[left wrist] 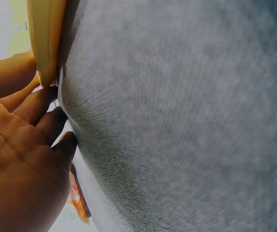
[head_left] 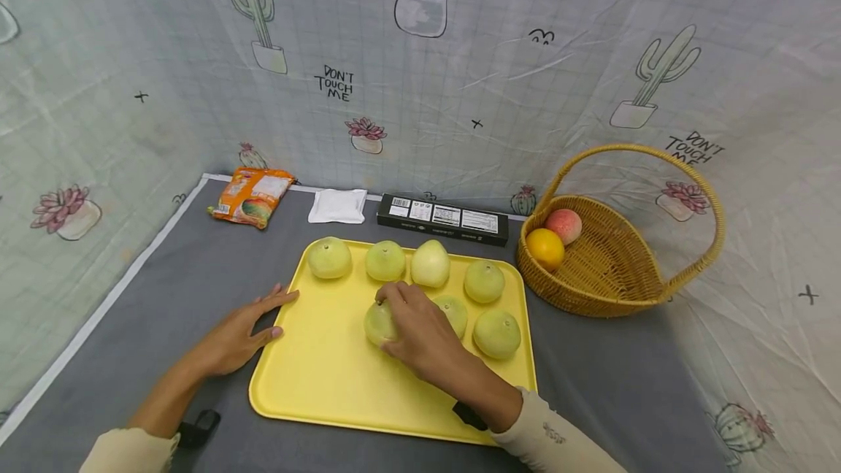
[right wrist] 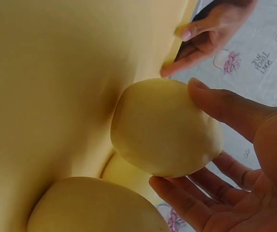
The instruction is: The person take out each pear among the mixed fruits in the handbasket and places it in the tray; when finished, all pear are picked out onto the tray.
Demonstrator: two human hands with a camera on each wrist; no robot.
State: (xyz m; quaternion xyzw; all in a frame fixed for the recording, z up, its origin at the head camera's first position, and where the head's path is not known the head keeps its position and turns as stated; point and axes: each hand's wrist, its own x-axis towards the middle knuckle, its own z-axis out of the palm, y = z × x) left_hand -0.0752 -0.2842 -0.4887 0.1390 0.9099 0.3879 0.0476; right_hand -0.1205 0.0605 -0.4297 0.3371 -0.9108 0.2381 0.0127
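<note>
My right hand [head_left: 423, 327] grips a round pale green fruit [right wrist: 162, 128] over the middle of a yellow tray [head_left: 315, 378], thumb on one side and fingertips on the other. Several more such fruits stand on the tray: a back row, including one at the back left corner [head_left: 329, 258], and two at the right, among them one by the right rim [head_left: 496, 334]. My left hand [head_left: 239, 334] rests at the tray's left edge, its thumb and index finger touching the rim. In the left wrist view its other fingertips [left wrist: 61, 113] meet the grey cloth.
A wicker basket [head_left: 594, 301] with a tall handle stands right of the tray, holding an orange [head_left: 545, 249] and a peach [head_left: 564, 225]. Behind the tray lie an orange snack packet [head_left: 252, 197], a white packet [head_left: 338, 206] and a long black box [head_left: 443, 220]. A printed curtain [head_left: 420, 93] hangs behind.
</note>
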